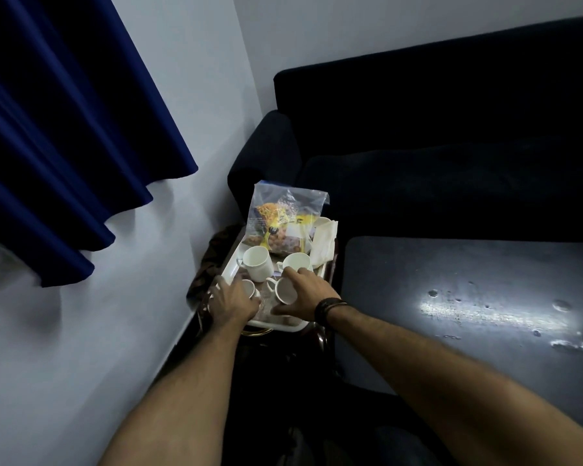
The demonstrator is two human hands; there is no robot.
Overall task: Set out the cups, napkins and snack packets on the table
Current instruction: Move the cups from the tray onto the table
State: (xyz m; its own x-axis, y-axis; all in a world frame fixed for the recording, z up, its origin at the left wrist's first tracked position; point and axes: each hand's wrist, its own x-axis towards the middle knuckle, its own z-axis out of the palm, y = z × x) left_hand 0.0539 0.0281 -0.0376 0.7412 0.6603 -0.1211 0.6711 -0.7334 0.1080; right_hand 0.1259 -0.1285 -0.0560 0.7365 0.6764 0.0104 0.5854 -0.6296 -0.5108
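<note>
Tray (231, 269): white, shallow, rectangular, set on a small dark stand in the corner between the pale wall and the dark sofa; it carries all the cups, the snack bag and the napkins.
Left hand (231, 302): reaches over the near left corner of the tray, its fingers curled round a small white cup (249, 288) of which only part of the rim shows past the knuckles.
Right hand (305, 292): lies over the near right of the tray, fingers and thumb wrapped round a white cup tipped on its side (285, 290), the mouth facing the camera; dark bands sit on the wrist.
Upright cup, left (257, 262): white, handle to the left, standing on the tray just behind the two hands.
Upright cup, right (297, 262): white, beside the first, touching or nearly touching the right hand's fingertips.
Snack bag (283, 220): clear plastic, standing at the far end of the tray, with yellow packets and brown snacks inside.
Napkins (323, 242): pale folded stack at the far right of the tray, leaning against the bag.
Worktop (468, 314): dark, glossy, to the right of the tray, with a bright glare patch.
Curtain (64, 129): deep blue, hanging at the upper left.
</note>
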